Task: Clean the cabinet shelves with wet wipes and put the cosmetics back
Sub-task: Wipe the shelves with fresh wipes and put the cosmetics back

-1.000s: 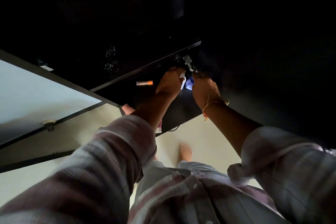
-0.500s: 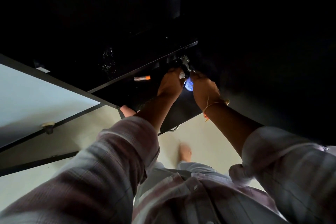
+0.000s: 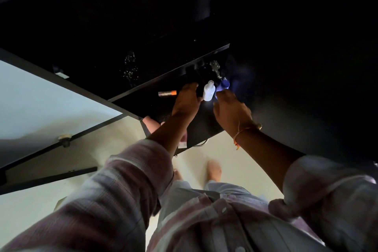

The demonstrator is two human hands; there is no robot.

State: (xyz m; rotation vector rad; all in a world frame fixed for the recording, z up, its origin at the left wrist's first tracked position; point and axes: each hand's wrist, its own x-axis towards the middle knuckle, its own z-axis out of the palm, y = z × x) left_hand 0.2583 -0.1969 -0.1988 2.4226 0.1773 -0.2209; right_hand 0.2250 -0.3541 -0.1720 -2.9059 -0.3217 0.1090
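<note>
We start at the left hand's fingers [image 3: 191, 88]. They curl down over a dark shape just left of a small white plastic bottle [image 3: 209, 93]. The gloom hides whether they grip that shape, press the bottle's side or merely rest there, so we cannot tell. The right hand's fingertips [image 3: 221, 94] are bent and reach up to the base of a rounded blue container [image 3: 224, 84], which stands just right of the white bottle in the back corner. Whether they pinch it or only nudge it we cannot tell either.

The white bottle stands upright between the two hands, and we judge that this is deliberate. The left hand [image 3: 187, 101] steadies the row while the right hand [image 3: 232, 111] tucks the blue piece in beside it, so nothing topples in the cramped corner.

Further out, a slim tube with an orange cap [image 3: 167, 93] lies on its side on the dark cabinet shelf [image 3: 204, 127], left of the left hand and apart from it. It probably lies flat because it would not stand. A metal hinge [image 3: 215, 66] sits just behind the bottles and crowds the corner, which would explain the careful two-handed reach. A red and yellow thread bracelet [image 3: 243, 130] circles the right wrist. Far to the left the pale cabinet door [image 3: 41, 104] hangs open, giving both arms room.

We see no wet wipe, so we judge the wiping here is done and the putting back is under way.
</note>
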